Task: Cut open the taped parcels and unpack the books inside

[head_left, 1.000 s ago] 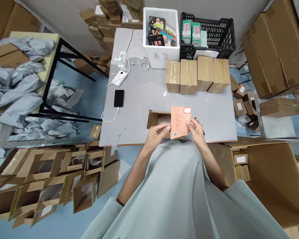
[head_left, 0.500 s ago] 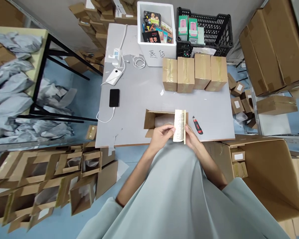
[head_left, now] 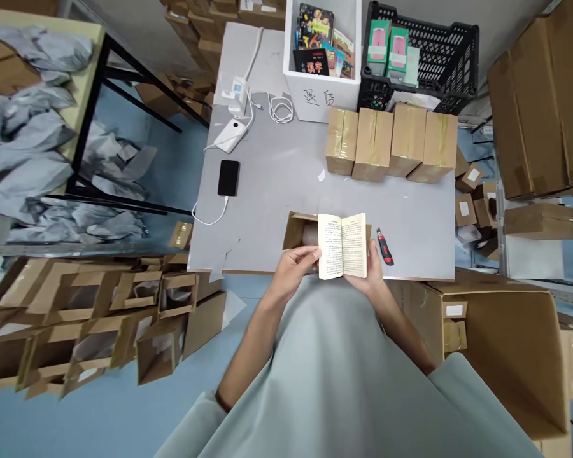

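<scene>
A small book (head_left: 342,247) lies spread between my hands, both printed pages facing up. My left hand (head_left: 293,267) pinches its left page edge between thumb and fingers. On the other side, my right hand (head_left: 370,270) grips the right half, with some fingers hidden behind the pages. Beneath and behind the book stands an open cardboard box (head_left: 296,230) with a translucent wrapped item (head_left: 310,234) inside, partly covered by the book. To the right of my right hand, a red and black utility knife (head_left: 385,247) rests on the table (head_left: 267,184).
Several taped cartons (head_left: 375,143) stand in a row at the back right. Behind them are a white foam bin (head_left: 322,95) of books and a black crate (head_left: 453,63). A phone (head_left: 228,177) and cables lie left. A large open carton (head_left: 510,356) stands at the lower right.
The book has opened from a nearly edge-on right half to two flat pages. My right hand has turned outward with its half. The view has shifted slightly.
</scene>
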Motion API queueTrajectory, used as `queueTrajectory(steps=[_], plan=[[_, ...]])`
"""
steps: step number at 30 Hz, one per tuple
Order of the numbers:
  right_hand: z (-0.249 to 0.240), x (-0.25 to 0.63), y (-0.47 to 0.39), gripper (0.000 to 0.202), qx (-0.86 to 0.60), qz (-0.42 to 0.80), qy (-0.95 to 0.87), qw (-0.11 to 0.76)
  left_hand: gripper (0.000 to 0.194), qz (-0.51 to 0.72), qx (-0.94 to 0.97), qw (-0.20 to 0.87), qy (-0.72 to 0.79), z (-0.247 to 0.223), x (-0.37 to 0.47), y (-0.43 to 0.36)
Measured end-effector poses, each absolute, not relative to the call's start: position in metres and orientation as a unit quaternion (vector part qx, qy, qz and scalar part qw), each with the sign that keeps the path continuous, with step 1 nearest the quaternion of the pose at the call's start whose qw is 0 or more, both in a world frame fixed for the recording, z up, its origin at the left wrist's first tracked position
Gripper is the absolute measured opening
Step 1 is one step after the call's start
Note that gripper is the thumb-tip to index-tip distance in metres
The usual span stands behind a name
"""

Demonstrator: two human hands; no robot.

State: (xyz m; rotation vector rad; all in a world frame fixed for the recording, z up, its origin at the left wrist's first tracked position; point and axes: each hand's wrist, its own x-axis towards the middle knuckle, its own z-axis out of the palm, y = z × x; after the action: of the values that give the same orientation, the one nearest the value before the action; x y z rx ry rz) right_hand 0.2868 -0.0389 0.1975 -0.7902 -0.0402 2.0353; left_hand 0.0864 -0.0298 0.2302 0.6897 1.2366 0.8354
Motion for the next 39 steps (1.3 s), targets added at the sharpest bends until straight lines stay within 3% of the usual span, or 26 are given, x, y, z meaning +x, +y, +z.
queueTrajectory(steps=[9,16,22,25,27,31,34,39], plan=[[0.198,0.249,-0.011,0.093,-0.357,0.844,-0.105,0.387,0.058,0.39,0.306,0.685,0.534,0.221,0.052,-0.016],[0.196,0.206,0.0,0.081,-0.435,0.794,-0.167,0.389,0.053,0.421,0.388,0.626,0.529,0.204,0.019,0.01],[0.197,0.162,0.004,0.066,-0.491,0.734,-0.144,0.447,0.045,0.393,0.517,0.589,0.481,0.182,0.003,0.028],[0.195,0.15,0.014,0.068,-0.507,0.702,-0.143,0.48,0.04,0.397,0.53,0.544,0.515,0.163,-0.01,0.039],[0.192,0.146,0.024,0.069,-0.546,0.666,-0.184,0.474,0.052,0.413,0.469,0.529,0.573,0.15,-0.019,0.049],[0.186,0.143,0.04,0.071,-0.604,0.617,-0.274,0.423,0.078,0.374,0.305,0.664,0.57,0.136,-0.039,0.067],[0.184,0.141,0.053,0.073,-0.6,0.6,-0.295,0.439,0.081,0.346,0.268,0.715,0.546,0.136,-0.052,0.081],[0.196,0.148,0.109,0.061,-0.549,0.59,-0.304,0.509,0.082,0.406,0.34,0.685,0.5,0.153,-0.05,0.141]])
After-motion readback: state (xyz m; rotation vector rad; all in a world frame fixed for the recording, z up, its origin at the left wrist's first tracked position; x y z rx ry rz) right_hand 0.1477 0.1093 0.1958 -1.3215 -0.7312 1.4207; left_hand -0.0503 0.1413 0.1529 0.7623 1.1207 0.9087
